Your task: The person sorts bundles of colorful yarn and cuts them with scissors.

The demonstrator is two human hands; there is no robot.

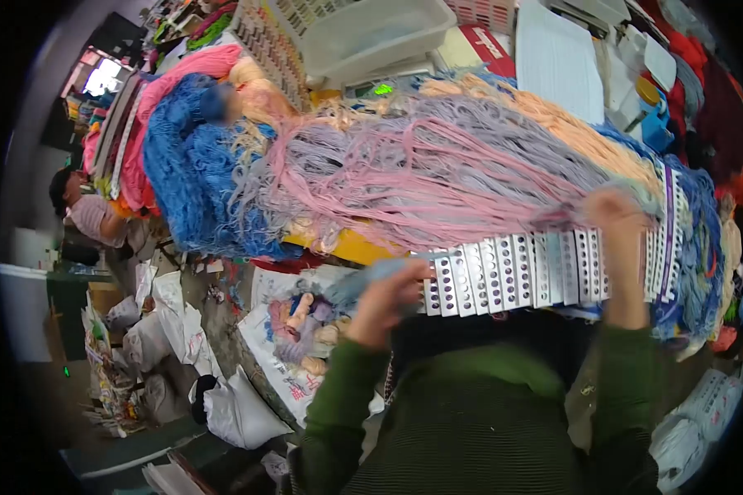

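My left hand (pixel 388 301) is closed around a bundle of blue-grey yarn (pixel 359 285), at the left end of a row of white cards with punched holes (pixel 491 276). My right hand (pixel 619 216) is raised over the right part of the row, beside the ends of the long strands. It is smeared by motion; its fingers look curled, but I cannot make out whether they hold a strand. Long pink yarn (pixel 363 194) and grey-lilac yarn (pixel 479 157) lie spread across the table behind the cards.
Blue yarn (pixel 190 165) heaps at the left, peach yarn (pixel 545 115) at the back. A clear plastic bin (pixel 376 37) and a white sheet (pixel 557 66) stand behind. Small yarn skeins (pixel 305 326) lie on a white sack below. Another person (pixel 91 210) is at far left.
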